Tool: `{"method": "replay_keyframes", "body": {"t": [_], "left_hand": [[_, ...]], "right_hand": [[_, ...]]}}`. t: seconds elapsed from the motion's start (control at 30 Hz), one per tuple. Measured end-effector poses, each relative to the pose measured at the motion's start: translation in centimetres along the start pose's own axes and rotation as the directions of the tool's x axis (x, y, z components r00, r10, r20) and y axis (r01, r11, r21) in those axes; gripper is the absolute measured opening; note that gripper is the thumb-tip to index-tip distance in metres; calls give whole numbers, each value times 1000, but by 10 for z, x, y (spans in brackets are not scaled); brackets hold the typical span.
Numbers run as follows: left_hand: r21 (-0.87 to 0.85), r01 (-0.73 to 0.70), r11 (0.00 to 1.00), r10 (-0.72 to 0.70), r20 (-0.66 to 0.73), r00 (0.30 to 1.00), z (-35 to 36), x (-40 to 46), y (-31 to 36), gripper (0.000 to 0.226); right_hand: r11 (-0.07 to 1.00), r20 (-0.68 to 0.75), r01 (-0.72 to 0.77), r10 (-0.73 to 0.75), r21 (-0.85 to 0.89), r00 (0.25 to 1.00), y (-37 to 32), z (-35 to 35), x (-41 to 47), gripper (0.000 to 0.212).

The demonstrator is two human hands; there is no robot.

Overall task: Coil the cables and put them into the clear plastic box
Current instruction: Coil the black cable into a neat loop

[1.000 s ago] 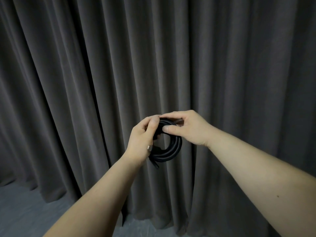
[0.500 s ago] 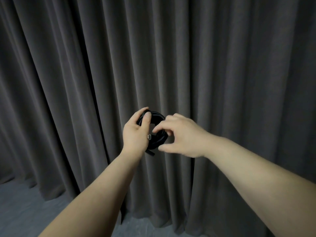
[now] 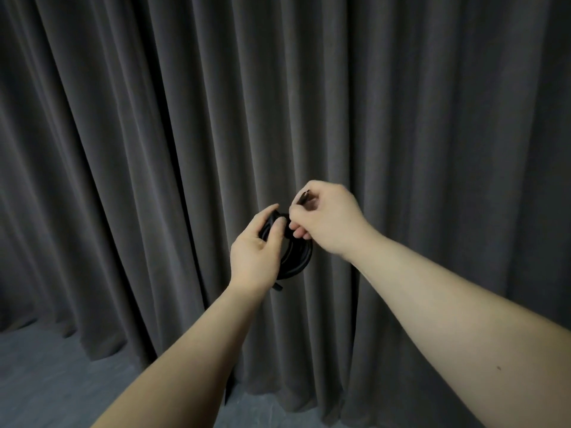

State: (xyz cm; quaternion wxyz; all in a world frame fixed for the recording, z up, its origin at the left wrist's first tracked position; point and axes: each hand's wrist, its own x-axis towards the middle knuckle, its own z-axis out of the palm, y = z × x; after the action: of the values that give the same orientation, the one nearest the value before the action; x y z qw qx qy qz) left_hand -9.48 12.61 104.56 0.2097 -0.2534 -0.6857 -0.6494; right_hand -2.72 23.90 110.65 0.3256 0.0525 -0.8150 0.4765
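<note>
Gripping the coiled black cable (image 3: 296, 257), left hand (image 3: 253, 254); right hand (image 3: 327, 220) pinches its end.

Grey floor (image 3: 46, 375) along the bottom of the head view — matte, dull, evenly coloured, visible at lower left and in a narrower strip at lower middle between the two forearms. Directly on it: the hem of a dark grey curtain (image 3: 123, 180), pleated, hanging in heavy vertical folds — lower edge meeting the floor in a wavy line, slightly bunched at far left.
</note>
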Motion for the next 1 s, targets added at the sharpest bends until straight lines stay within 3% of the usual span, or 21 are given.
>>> {"method": "replay_keyframes", "body": {"t": [0.13, 0.23, 0.33, 0.43, 0.53, 0.6, 0.7, 0.83, 1.0], "left_hand": [[46, -49, 998, 51, -59, 997, -8, 6, 0, 24], [-13, -41, 999, 39, -95, 995, -14, 14, 7, 21], [-124, 6, 992, -28, -179, 983, -12, 14, 9, 19], [-331, 82, 940, -156, -202, 967, -10, 11, 13, 15], [-505, 159, 849, -272, -159, 949, -9, 10, 22, 27], [-575, 206, 792, -326, -112, 939, -7, 10, 32, 28], [-656, 291, 697, -428, -55, 902, -4, 11, 39, 29], [-727, 391, 564, -492, 84, 867, -2, 13, 35, 36], [-630, 527, 570, -535, 203, 820, -8, 18, 28, 66]], "right_hand": [[958, -95, 5, 23, 286, 995, -3, 0, -8, 18], [922, -112, -14, 62, 387, 992, 3, -9, -10, 22], [907, -39, -111, 139, 406, 990, 15, -16, -11, 22], [946, 26, -113, 110, 304, 994, 27, -24, -12, 22], [967, 29, -51, 45, 251, 999, 33, -22, -14, 23], [943, 28, -59, 53, 329, 998, 36, -18, -16, 23], [787, 113, -183, 145, 589, 983, 36, -14, -18, 18], [605, 225, -281, 170, 745, 960, 32, -13, -17, 17], [567, 311, -375, 211, 733, 927, 29, -21, -11, 12]]}}
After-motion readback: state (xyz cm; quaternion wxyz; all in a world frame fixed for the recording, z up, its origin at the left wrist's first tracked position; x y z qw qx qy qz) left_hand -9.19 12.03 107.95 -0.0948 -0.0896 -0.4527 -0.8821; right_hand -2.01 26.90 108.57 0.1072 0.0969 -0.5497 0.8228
